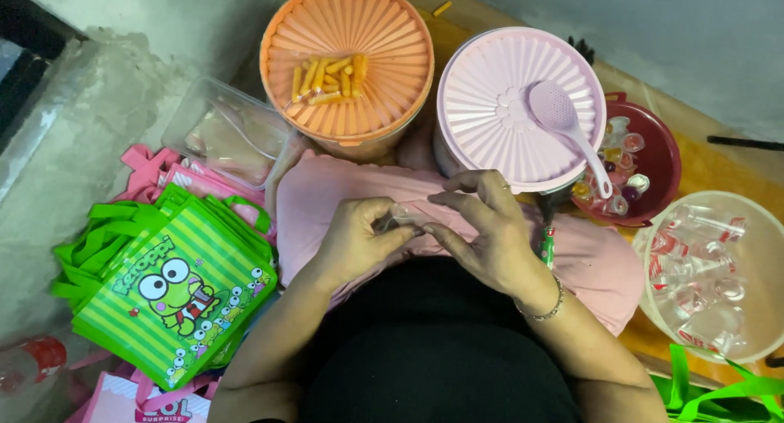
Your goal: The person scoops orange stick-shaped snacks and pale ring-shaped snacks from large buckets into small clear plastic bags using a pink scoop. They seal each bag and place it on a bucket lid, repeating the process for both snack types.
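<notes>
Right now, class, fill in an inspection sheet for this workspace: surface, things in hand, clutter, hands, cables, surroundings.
Surface: pink cloth over the lap.
Things in hand: small clear plastic bag, pinched by both hands.
Clutter: orange tub lid with yellow snack sticks; pink tub lid with a pink scoop; green cartoon-frog bags; bowl of clear packets.
Hands: left hand, right hand, both pinching the bag.
Cables: nothing seen.
Surroundings: grey concrete wall.

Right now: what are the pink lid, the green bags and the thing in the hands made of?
Pink lid: rigid plastic, matte, moulded radial ribs. Green bags: probably non-woven fabric, soft printed surface, floppy handles. Small bag pinched by left hand and right hand: thin clear plastic film, see-through and glinting.
</notes>
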